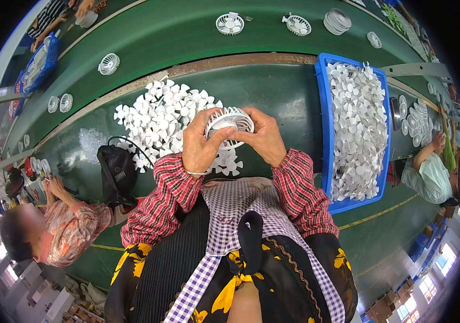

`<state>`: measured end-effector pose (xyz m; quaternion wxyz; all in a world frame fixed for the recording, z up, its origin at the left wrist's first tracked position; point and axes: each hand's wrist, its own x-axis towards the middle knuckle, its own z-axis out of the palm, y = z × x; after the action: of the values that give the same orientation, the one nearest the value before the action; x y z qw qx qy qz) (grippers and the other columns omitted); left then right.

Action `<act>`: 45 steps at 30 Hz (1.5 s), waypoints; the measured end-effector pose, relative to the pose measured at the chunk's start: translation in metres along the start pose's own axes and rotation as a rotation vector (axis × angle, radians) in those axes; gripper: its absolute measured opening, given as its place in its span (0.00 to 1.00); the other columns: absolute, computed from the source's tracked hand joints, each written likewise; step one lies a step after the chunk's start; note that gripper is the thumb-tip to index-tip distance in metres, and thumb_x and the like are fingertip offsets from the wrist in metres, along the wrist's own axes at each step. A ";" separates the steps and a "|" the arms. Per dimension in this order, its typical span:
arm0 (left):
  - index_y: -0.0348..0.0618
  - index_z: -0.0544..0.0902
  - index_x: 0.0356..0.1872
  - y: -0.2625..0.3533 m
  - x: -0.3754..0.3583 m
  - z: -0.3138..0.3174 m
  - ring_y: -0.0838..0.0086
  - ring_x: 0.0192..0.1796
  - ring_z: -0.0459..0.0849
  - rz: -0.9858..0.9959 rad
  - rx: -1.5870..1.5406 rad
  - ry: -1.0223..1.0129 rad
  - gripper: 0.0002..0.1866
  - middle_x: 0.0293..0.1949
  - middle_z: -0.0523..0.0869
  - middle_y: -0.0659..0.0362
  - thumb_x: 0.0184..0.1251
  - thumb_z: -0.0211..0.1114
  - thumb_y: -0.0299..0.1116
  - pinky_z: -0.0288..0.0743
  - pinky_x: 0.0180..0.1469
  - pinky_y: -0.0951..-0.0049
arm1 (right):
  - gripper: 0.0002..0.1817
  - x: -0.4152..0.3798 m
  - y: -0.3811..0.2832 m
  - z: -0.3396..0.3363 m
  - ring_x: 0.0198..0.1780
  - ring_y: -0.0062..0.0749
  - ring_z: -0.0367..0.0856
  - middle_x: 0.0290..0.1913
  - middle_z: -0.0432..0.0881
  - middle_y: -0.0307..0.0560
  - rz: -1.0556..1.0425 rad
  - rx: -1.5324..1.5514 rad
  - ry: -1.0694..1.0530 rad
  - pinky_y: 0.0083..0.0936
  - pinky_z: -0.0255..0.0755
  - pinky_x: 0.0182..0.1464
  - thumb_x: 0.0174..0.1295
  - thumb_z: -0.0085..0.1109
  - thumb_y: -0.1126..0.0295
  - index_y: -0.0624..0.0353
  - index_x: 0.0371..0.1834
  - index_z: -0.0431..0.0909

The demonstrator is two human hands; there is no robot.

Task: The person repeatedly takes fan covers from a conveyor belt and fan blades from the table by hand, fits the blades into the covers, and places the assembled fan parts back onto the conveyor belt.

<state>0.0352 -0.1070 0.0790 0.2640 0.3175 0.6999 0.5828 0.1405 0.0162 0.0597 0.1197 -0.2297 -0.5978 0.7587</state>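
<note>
The left hand (200, 141) and the right hand (267, 134) grip one white fan cage (232, 119) between them. It is round and looks like hard plastic, with thin ribs like a little basket. The fingers curl around its two sides, and the thumbs come together over the side near the body. Both wrists bend inward, with the elbows out wide in checked sleeves (177, 183).

Just left of the left fingers is a heap of white fan blades (157, 116), smooth and shaped like small flowers. Past the heap lie a soft black bag (117, 175) and a crinkly clear clump (93, 142). Well right of the right fingers is a blue tray (325, 113) full of flat, pale round bits (356, 129). Beyond the fingertips runs a smooth green belt (170, 40) with more round white parts (230, 24).
</note>
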 end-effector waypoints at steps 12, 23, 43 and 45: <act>0.33 0.77 0.43 -0.043 0.042 -0.006 0.75 0.36 0.80 -0.128 -0.014 0.022 0.16 0.34 0.83 0.53 0.53 0.67 0.28 0.74 0.39 0.76 | 0.21 0.040 0.038 0.002 0.38 0.21 0.77 0.37 0.80 0.44 -0.064 -0.223 0.107 0.19 0.72 0.40 0.51 0.67 0.67 0.64 0.45 0.74; 0.25 0.73 0.44 -0.173 0.348 -0.075 0.62 0.35 0.85 -0.357 -0.328 0.299 0.23 0.39 0.82 0.45 0.54 0.69 0.33 0.84 0.33 0.68 | 0.18 0.029 0.101 0.010 0.41 0.40 0.75 0.40 0.72 0.48 -0.215 -0.653 -0.223 0.31 0.72 0.41 0.45 0.61 0.80 0.58 0.43 0.75; 0.67 0.61 0.64 -0.240 0.309 -0.276 0.52 0.63 0.64 -0.664 1.132 0.007 0.48 0.62 0.64 0.52 0.36 0.72 0.60 0.59 0.61 0.52 | 0.21 0.017 0.116 0.030 0.49 0.41 0.71 0.50 0.66 0.48 -0.261 -1.235 -0.477 0.34 0.72 0.39 0.46 0.56 0.74 0.55 0.48 0.69; 0.63 0.63 0.62 -0.187 0.292 -0.230 0.54 0.58 0.68 -0.739 1.487 0.157 0.44 0.57 0.66 0.54 0.40 0.71 0.58 0.60 0.59 0.53 | 0.24 0.013 0.117 0.030 0.50 0.43 0.71 0.51 0.65 0.51 -0.253 -1.225 -0.470 0.35 0.73 0.42 0.47 0.57 0.74 0.54 0.51 0.68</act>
<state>-0.3533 -0.0586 -0.0631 0.1101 0.1172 0.9777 -0.1349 0.1255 -0.0337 -0.0499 -0.0775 -0.0128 -0.9531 0.2921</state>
